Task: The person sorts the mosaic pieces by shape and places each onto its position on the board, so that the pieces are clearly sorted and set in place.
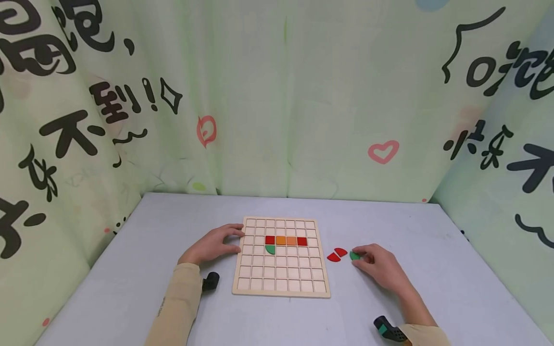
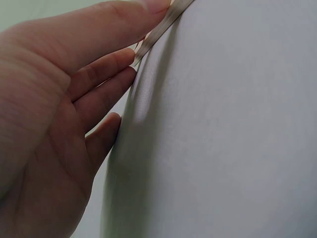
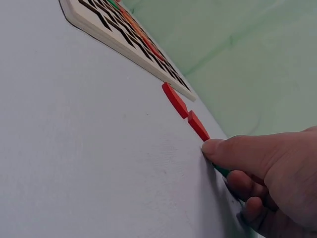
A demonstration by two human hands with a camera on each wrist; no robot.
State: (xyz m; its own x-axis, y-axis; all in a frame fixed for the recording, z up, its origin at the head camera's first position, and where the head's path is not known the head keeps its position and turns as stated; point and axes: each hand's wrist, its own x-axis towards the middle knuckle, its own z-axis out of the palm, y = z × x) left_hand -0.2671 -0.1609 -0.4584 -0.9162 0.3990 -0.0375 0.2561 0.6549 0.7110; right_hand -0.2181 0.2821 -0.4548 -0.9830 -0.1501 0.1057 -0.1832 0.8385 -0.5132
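Note:
At the left edge of a wooden grid board, my left hand rests its thumb and fairly straight fingers against the frame. My right hand pinches a green quarter-circle piece between thumb and fingers, close over the table right of the board. Just left of that piece lie two red wedge pieces, one nearer the board and one nearer the hand. On the grid, a row runs red square, two orange squares, red square. A green quarter-circle sits below the row's left end.
The white table carries the board near its middle. A printed curtain stands along the back and both sides. Black wrist devices show at the left forearm and right forearm.

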